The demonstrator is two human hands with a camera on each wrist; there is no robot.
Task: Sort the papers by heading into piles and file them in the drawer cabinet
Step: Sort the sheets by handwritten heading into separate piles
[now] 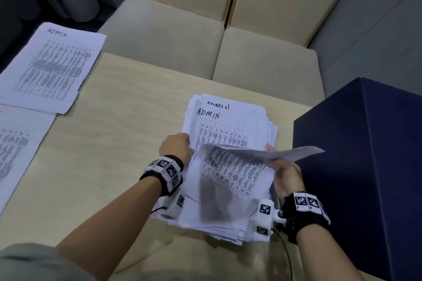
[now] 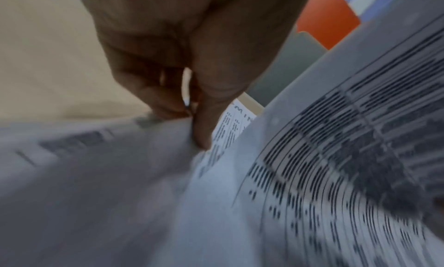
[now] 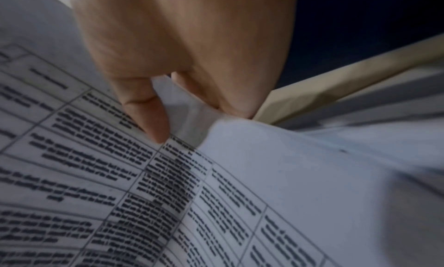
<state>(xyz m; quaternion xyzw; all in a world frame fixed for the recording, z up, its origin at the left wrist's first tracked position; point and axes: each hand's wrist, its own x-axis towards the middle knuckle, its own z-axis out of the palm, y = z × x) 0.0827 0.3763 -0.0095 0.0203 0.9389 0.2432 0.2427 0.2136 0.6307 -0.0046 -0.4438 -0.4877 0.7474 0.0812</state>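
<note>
Broadly, a pale wood surface fills the middle of the head view, with two beige cushioned chairs pushed up against its far edge and a dark blue cabinet standing at its right side. On the far left of the surface lies a pile of papers headed ADMIN, and just below it the corner of another printed pile, its heading out of view. Near the person, just beside the cabinet, sits the main stack of papers, loosely squared, its uppermost flat sheet also headed ADMIN. A single top sheet curls up off this stack, bent over toward the right. The right hand pinches that sheet's right edge, thumb on the printed face and the other fingers behind it. The left hand rests at the stack's left edge, its fingers curled together and pinching the edge of the papers there.
</note>
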